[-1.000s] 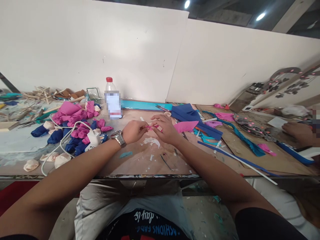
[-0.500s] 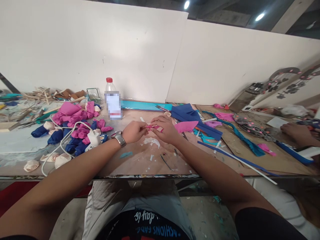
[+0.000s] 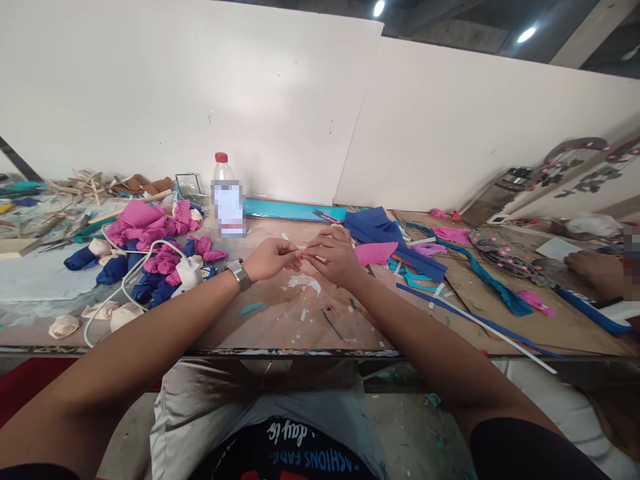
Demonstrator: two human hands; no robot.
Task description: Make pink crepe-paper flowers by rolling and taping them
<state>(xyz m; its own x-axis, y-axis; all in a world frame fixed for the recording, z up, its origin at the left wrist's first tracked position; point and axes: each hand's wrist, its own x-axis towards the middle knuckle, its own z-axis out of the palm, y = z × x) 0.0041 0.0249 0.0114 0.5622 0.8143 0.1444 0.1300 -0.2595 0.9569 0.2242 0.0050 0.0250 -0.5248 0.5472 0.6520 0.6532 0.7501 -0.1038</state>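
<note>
Above the middle of the table, a small piece of pink fabric (image 3: 315, 258) shows between my two hands. My left hand (image 3: 274, 259) has its thumb and fingertips pinched together at the left end of the piece. My right hand (image 3: 335, 257) is closed on the pink piece, its fingers bent over it and hiding most of it. The fingertips of both hands nearly meet. Just right of my right hand lies a flat pink cloth (image 3: 376, 253), beside folded blue fabric (image 3: 375, 227).
Pink and blue fabric bundles (image 3: 143, 223) lie at the left with a white cable and plug (image 3: 189, 272). Behind stand a red-capped bottle (image 3: 223, 167) and a phone (image 3: 228, 210). Scissors (image 3: 327, 216) lie at the back. Another person's hand (image 3: 597, 270) rests at the far right.
My hands have shifted their grip, and less of the pink piece shows between them. The fingers of my right hand are more raised and bent. The view has moved slightly.
</note>
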